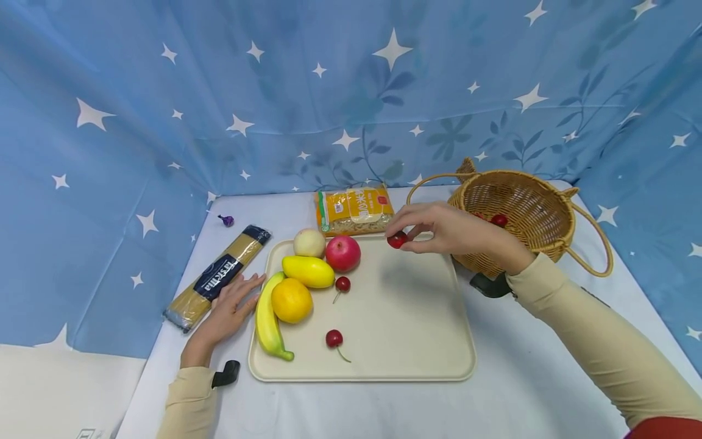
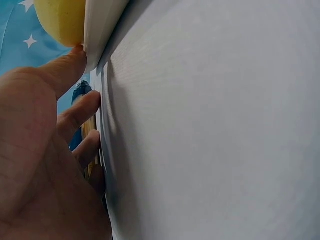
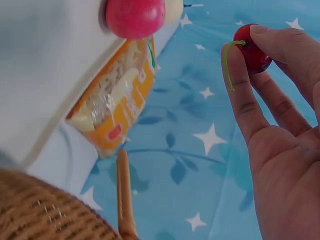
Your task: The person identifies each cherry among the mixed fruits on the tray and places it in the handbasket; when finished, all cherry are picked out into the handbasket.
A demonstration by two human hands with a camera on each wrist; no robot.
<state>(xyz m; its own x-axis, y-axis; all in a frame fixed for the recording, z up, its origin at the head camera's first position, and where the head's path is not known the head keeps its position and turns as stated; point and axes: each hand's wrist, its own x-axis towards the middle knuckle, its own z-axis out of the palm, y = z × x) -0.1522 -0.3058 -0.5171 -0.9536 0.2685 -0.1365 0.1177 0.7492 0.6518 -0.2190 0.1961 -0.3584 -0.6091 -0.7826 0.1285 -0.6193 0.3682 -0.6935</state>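
My right hand pinches a dark red cherry between thumb and fingers, and its green stem hangs down in the right wrist view. The hand is above the upper right of the cream tray. Two more cherries, one near the pomegranate and one lower down, lie on the tray. My left hand rests with loosely extended fingers at the tray's left edge. It lies between the banana and a pack of spaghetti.
A wicker basket with a red cherry inside stands right of the tray. An orange, a yellow mango and a pale round fruit sit on the tray's left. Behind it lies a yellow grain bag; a purple-wrapped lollipop lies back left.
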